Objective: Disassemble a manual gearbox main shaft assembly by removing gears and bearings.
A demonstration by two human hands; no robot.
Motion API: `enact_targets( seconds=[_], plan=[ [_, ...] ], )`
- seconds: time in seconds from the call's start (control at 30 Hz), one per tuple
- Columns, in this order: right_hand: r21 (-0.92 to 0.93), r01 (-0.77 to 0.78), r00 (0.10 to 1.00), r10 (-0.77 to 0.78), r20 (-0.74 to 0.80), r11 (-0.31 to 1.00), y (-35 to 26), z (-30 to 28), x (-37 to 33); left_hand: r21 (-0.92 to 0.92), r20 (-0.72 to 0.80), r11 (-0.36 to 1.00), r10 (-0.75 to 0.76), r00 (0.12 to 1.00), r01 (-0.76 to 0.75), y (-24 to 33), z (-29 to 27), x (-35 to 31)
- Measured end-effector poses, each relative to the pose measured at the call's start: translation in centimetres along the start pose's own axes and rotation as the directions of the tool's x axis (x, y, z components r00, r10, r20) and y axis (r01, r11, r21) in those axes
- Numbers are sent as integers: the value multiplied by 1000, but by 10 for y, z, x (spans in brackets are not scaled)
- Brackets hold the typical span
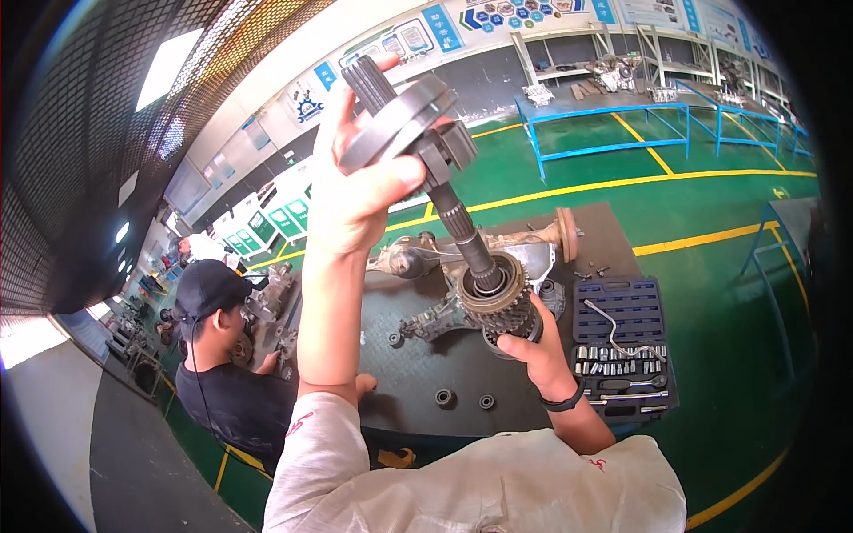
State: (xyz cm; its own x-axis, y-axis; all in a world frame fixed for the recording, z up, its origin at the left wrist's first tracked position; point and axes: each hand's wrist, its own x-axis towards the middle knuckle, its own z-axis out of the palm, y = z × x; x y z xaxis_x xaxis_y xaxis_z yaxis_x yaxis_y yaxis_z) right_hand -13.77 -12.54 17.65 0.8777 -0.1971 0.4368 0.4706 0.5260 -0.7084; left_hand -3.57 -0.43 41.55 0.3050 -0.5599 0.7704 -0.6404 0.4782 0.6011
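My left hand [360,191], raised high, is closed round the upper end of a splined steel shaft [464,226], at a wide round collar [400,124] with a blocky hub below it. The shaft slants down to the right, and its lower end meets the bore of a gear cluster [499,306]. How deep it sits inside I cannot tell. My right hand [540,355] grips that toothed cluster from its right and lower side, thumb on the near face, fingers partly hidden behind it. Both parts are held above a dark workbench [400,373].
An axle housing [524,238] and a metal casing [435,322] lie on the bench, with small round parts [445,397] near its front edge. An opened socket set [619,351] is at the right. A person in a black cap [213,289] works close on my left. Blue-framed tables [613,111] stand beyond.
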Motion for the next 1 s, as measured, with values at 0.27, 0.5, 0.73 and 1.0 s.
enact_targets(
  seconds=[0.27, 0.5, 0.73, 1.0],
  plan=[
    [-94, 7, 1000, -8, -12, 996, 11, -11, -3, -46, -57, 996, 69, 996, -72, 20, -11, 19],
    [-30, -29, 999, 30, 17, 999, 19, -9, -9, -139, 6, 934, 332, 943, -328, 35, -1, 14],
    [-46, -46, 999, 47, 25, 998, 31, -15, -6, -70, -343, 945, 278, 897, -319, 27, -17, 16],
    [1, -73, 996, 73, 44, 997, 51, -34, -11, 871, 326, 53, 680, 657, -488, 8, -61, -17]
  ],
)
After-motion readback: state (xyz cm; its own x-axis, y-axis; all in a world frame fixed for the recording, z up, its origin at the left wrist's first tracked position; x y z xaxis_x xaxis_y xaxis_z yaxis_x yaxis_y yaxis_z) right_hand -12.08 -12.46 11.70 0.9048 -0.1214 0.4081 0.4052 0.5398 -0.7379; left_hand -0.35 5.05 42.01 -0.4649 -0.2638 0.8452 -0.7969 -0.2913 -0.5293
